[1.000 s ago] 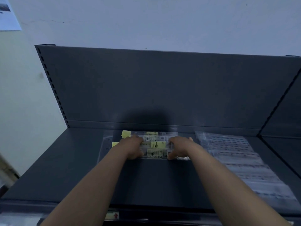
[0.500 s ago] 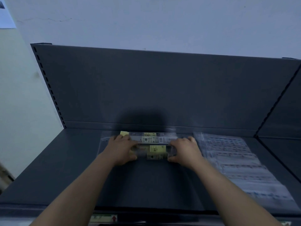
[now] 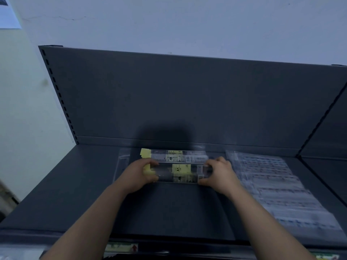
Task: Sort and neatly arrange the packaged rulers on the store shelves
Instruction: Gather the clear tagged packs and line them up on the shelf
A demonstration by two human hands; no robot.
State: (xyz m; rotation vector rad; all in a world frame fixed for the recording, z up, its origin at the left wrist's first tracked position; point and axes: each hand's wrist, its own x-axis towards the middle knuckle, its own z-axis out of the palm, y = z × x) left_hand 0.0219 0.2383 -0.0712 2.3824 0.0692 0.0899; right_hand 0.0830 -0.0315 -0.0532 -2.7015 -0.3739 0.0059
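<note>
A person is reaching both bare arms up from the bottom of the frame onto a dark grey shelf (image 3: pixel 65 194), and the two hands are sitting apart, each clamped on one end of the same packaged ruler bundle (image 3: pixel 181 172) at the centre of the frame. The left hand (image 3: pixel 139 173) is curling its fingers over the bundle's left end, where a yellow tab is showing under the fingers, and the right hand (image 3: pixel 218 173) is gripping the right end with its thumb below and fingers above. The bundle is running crosswise, with a yellow label in its middle; whether it is resting on the shelf or raised just off it is not clear. Just behind it, higher in the frame, a second ruler pack (image 3: pixel 174 156) is lying flat on the shelf, parallel to the held one, close to the foot of the dark back panel (image 3: pixel 169 100). To the right of the hands, a spread of clear ruler packets (image 3: pixel 272 184) is lying across the shelf toward the lower right. A pale wall (image 3: pixel 169 25) is filling the top of the frame, with a sheet of paper (image 3: pixel 7 14) hanging in the upper left corner. A label strip (image 3: pixel 122 247) is showing on the shelf's front edge at the bottom.
</note>
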